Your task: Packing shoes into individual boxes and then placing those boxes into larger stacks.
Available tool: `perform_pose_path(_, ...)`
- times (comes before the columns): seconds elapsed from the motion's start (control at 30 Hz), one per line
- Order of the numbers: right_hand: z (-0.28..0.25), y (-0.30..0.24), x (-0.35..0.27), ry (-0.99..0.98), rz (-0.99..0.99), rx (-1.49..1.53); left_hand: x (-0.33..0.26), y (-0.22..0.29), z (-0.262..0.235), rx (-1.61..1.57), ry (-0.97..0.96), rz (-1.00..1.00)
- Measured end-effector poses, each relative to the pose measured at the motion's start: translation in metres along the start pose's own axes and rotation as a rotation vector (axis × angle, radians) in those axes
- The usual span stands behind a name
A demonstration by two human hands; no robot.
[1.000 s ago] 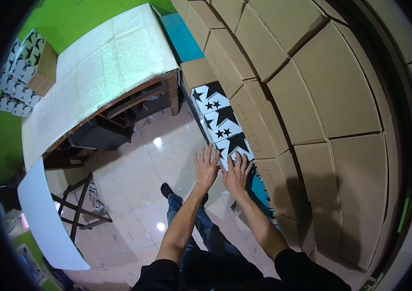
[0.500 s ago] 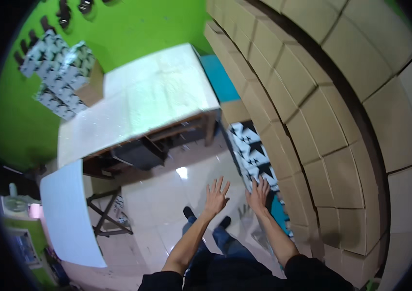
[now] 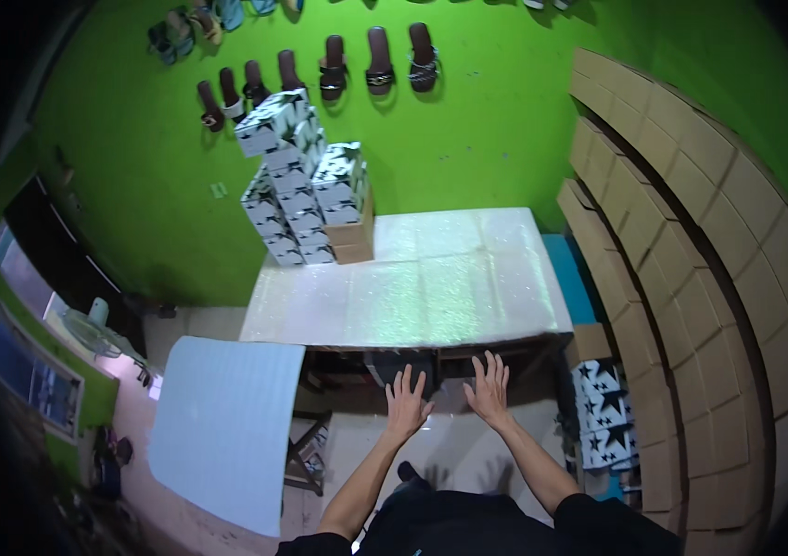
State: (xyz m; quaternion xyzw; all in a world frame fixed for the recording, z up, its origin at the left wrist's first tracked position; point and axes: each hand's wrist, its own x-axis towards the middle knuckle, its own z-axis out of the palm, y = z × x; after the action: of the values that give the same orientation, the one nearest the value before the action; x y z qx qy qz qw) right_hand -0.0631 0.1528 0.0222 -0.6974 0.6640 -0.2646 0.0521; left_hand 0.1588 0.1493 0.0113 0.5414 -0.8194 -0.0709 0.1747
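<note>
My left hand (image 3: 407,405) is held out in the air before the table's front edge, fingers spread, with nothing in it. Beside it, my right hand (image 3: 489,386) is also raised, its fingers apart and holding nothing. Both are nearest to the table (image 3: 413,269), whose top has a shiny, pale, iridescent cover. Stacked on the table's far left are several white boxes (image 3: 297,199) with black stars, along with plain brown cardboard boxes (image 3: 350,243).
Shelves of brown cardboard boxes (image 3: 691,306) line the right side. Low in front of them sit star-patterned boxes (image 3: 603,417). A light-blue board (image 3: 227,431) on a dark stand is at left, near a fan (image 3: 93,329). Sandals (image 3: 378,60) hang on the green wall.
My view has swung from the right-hand shelves to face the table and the green wall. Both hands stay raised and empty, now before the table instead of near the shelves.
</note>
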Motion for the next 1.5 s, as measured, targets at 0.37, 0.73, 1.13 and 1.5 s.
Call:
perform_pose_path(0.37, 0.041, -0.151, 0.241, 0.192, -0.349, 0.041, 0.182, -0.179, -0.143, 0.167, 0.342, -0.014)
perform_pose_path(0.73, 0.082, -0.212, 0.497, 0.311, -0.468, -0.002, 0.328, -0.268, -0.193, 0.225, 0.468, 0.037)
perform_pose_path(1.13, 0.114, -0.216, 0.608, 0.176, -0.385, -0.014, 0.417, -0.315, -0.184, 0.218, 0.370, 0.108)
perform_pose_path(1.5, 0.056, -0.197, 0.619, 0.291, -0.343, -0.003, 0.505, -0.307, -0.210, 0.272, 0.409, 0.138)
